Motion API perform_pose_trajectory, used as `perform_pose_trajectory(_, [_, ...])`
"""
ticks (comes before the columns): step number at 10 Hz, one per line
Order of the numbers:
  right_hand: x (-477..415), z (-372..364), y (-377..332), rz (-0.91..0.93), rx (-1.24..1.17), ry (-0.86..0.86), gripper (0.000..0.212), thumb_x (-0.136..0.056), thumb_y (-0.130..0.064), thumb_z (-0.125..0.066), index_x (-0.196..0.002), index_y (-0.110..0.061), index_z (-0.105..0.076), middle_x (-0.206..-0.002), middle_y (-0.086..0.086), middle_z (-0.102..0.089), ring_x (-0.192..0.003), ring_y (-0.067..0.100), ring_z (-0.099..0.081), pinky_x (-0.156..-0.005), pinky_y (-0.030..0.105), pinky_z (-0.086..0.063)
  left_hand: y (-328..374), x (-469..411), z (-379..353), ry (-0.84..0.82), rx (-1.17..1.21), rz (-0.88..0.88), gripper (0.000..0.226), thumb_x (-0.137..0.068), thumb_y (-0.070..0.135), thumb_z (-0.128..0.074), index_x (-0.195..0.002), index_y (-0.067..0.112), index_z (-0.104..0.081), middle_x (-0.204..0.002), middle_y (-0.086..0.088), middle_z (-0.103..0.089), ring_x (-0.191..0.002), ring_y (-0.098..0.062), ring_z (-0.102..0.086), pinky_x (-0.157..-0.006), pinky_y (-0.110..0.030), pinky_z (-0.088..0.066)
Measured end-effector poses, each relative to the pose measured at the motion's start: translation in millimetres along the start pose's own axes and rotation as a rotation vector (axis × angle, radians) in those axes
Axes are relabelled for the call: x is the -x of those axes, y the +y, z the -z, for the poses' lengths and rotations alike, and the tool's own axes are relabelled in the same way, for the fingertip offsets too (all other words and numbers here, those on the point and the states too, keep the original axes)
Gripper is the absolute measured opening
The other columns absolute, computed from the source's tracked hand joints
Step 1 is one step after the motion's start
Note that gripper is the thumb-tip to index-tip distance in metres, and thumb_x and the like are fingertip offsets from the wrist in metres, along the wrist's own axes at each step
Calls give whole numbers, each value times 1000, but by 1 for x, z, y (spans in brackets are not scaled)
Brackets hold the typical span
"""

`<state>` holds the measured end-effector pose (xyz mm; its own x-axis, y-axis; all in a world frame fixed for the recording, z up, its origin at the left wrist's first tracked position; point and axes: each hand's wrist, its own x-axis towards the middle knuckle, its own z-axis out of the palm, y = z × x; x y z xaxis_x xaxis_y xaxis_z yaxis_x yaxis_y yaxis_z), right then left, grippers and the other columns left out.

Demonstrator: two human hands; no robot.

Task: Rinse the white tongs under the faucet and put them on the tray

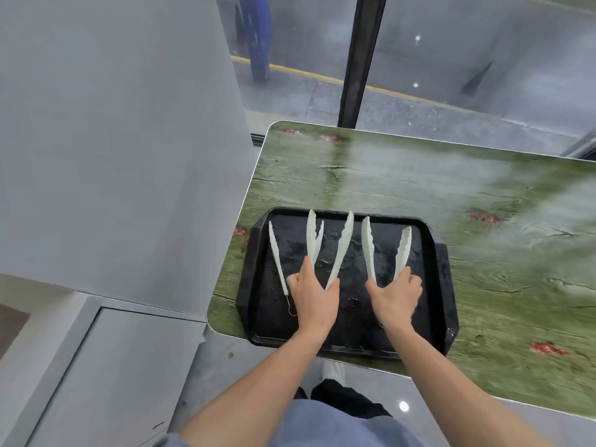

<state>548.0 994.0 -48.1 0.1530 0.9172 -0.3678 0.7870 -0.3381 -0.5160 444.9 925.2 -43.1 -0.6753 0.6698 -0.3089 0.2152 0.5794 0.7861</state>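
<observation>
This looks like a simple eatery or canteen at street level. A bench (419, 188) with a rounded metal-edged top, printed as worn green wood, stands right against a tall window (467, 59) with a black frame (361, 59). Through the glass lies grey pavement (403, 111) with a yellow line (303, 71) and a blue post (258, 33). On the bench sits a black plastic serving tray (440, 285), wet, carrying several white serving tongs (342, 243). A plain grey wall (113, 124) and a glossy grey floor (225, 350) complete the bare, commercial look.
</observation>
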Motion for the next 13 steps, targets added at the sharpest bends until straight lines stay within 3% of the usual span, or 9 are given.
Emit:
perform_pose_trajectory(1, [-9, 6, 15, -10, 20, 12, 74, -79, -32, -70, -136, 1, -35, -132, 20, -41, -122, 34, -38, -100, 47, -40, 2, 6, -15, -33, -16, -32, 57, -84, 22, -66, -135, 20, -39, -89, 15, -35, -105, -14, -35, -93, -28, -45])
perform_pose_trajectory(3, [-18, 10, 38, -53, 35, 19, 80, -79, -32, -70, -140, 3, -31, -133, 22, -42, -123, 36, -38, -100, 47, -37, 3, 9, -38, -59, -95, -43, 56, -84, 20, -66, -133, 15, -39, -85, 23, -32, -102, -7, -28, -87, -18, -32])
perform_pose_trajectory(4, [-19, 10, 43, -45, 52, 17, 85, -81, -33, -69, -144, 3, -26, -135, 22, -40, -123, 36, -38, -99, 45, -36, 1, 5, -47, -34, -134, 31, 50, -83, 24, -69, -124, 12, -43, -95, 9, -48, -102, -11, -32, -95, -32, -44])
perform_pose_trajectory(5, [-18, 8, 47, -34, 77, 8, 91, -81, -34, -70, -147, 2, -20, -137, 22, -38, -125, 36, -36, -100, 45, -36, 0, 1, -54, -5, -262, 64, 71, -84, 35, -67, -141, 10, -33, -125, -2, -50, -115, -18, -36, -103, -32, -38])
perform_pose_trajectory(6, [-18, 4, 49, -29, 92, -1, 93, -81, -36, -70, -147, 1, -18, -138, 22, -36, -124, 36, -36, -100, 45, -36, 0, -2, -60, 9, -397, 68, 82, -86, 40, -64, -148, 8, -22, -136, -8, -41, -122, -22, -34, -106, -30, -31])
perform_pose_trajectory(9, [-21, 2, 52, -20, 120, -22, 92, -83, -39, -68, -148, 1, -16, -136, 20, -35, -123, 35, -35, -100, 43, -35, -4, 0, -65, 12, -483, 96, 89, -82, 40, -70, -148, 8, -20, -128, -10, -40, -116, -23, -39, -102, -29, -36])
perform_pose_trajectory(11, [-22, -1, 45, -20, 128, -24, 90, -83, -41, -67, -146, 1, -18, -135, 21, -36, -121, 35, -37, -98, 44, -37, -9, 9, -56, -38, -489, 87, 90, -84, 43, -66, -149, 10, -14, -128, -8, -38, -115, -20, -38, -100, -28, -39])
perform_pose_trajectory(12, [-21, 1, 43, -16, 198, -4, 88, -84, -48, -62, -146, -1, -20, -136, 20, -36, -122, 35, -36, -99, 46, -35, -6, 11, -49, -16, -526, 54, 83, -87, 55, -54, -148, 13, -18, -131, -7, -39, -118, -22, -38, -100, -30, -38])
perform_pose_trajectory(13, [-20, 10, 30, 42, 204, 76, 69, -88, -46, -54, -141, -7, -30, -135, 18, -39, -122, 34, -36, -99, 47, -32, 2, 1, -36, 56, -511, -23, 63, -91, 50, -47, -144, 18, -32, -132, -2, -42, -121, -21, -38, -99, -33, -37])
